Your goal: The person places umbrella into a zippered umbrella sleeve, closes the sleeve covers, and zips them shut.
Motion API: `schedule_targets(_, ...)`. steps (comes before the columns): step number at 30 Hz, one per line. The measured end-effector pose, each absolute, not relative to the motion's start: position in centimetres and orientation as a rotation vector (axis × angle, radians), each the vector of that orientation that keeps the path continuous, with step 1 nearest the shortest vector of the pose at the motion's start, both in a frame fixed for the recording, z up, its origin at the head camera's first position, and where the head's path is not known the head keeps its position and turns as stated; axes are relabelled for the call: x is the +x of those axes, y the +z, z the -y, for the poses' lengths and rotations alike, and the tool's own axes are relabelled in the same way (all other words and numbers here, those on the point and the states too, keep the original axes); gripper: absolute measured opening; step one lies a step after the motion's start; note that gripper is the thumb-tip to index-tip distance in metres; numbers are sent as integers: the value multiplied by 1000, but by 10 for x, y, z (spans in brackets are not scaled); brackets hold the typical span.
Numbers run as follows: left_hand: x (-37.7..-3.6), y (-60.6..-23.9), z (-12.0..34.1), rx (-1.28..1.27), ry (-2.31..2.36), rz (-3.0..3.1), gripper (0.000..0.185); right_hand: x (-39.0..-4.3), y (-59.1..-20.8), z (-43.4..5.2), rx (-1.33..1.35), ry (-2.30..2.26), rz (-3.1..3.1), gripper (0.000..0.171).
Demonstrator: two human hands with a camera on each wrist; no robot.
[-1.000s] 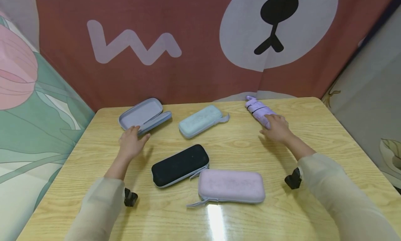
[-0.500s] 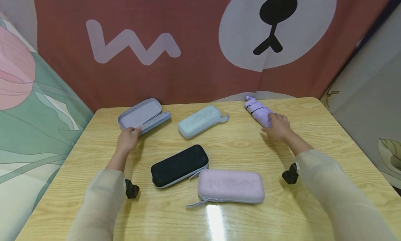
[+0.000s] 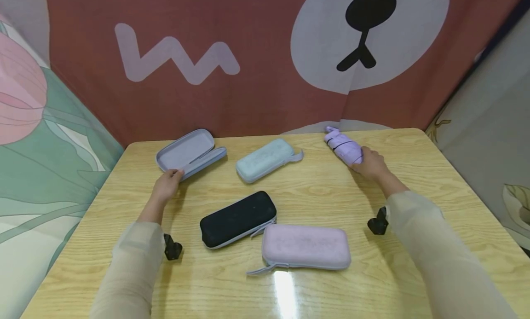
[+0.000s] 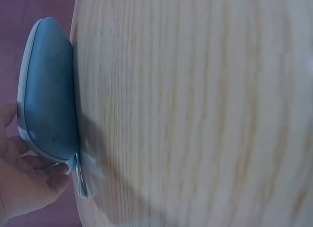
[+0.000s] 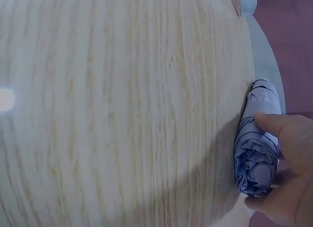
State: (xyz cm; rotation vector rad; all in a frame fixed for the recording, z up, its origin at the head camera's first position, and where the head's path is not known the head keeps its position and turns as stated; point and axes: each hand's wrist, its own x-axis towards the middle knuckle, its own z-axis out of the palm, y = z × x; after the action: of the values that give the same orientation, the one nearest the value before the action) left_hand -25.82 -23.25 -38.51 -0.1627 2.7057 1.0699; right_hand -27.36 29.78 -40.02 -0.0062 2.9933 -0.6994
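At the back left of the table lies an opened grey-blue zip case [image 3: 205, 162], its shallow shell facing up. My left hand [image 3: 166, 184] grips the near corner of it. In the left wrist view, fingers and thumb close round the end of the case [image 4: 51, 95], near its pull tab. On the far right, my right hand [image 3: 371, 164] holds the near end of a folded lilac umbrella [image 3: 342, 146]. The right wrist view has the thumb on top of the umbrella [image 5: 257, 139] and other fingers at its lower end. Both things rest on the table.
A light-blue zip case [image 3: 266, 160] lies between the hands. Nearer are a black zip case [image 3: 238, 219] and a pink zip case [image 3: 305, 246], close together. The wooden table [image 3: 430, 171] ends against a reddish-brown printed cloth [image 3: 265, 107] at the back.
My left hand has drawn in onto the near corner of the opened case and now grips it. The right hand has closed round the umbrella's near end. The other cases stay where they were.
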Motion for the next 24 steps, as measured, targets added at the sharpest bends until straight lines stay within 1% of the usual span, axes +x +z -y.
schedule_targets(6, -261, -389, 233, -98, 1024, -2665, 65, -273, -400, -300, 2, -737, -2982, 71)
schedule_targets(10, -261, -391, 234, -67, 1014, -2647, 70, -273, -401, -298, 42, -743, -2980, 74)
schedule_targets(15, -258, -395, 236, -36, 981, -2684, 73, -274, -403, -295, 66, -701, -2995, 72)
schedule_targets(24, -255, -404, 236, -56, 937, -2751, 80, -266, -403, -292, 99, -773, -3004, 72)
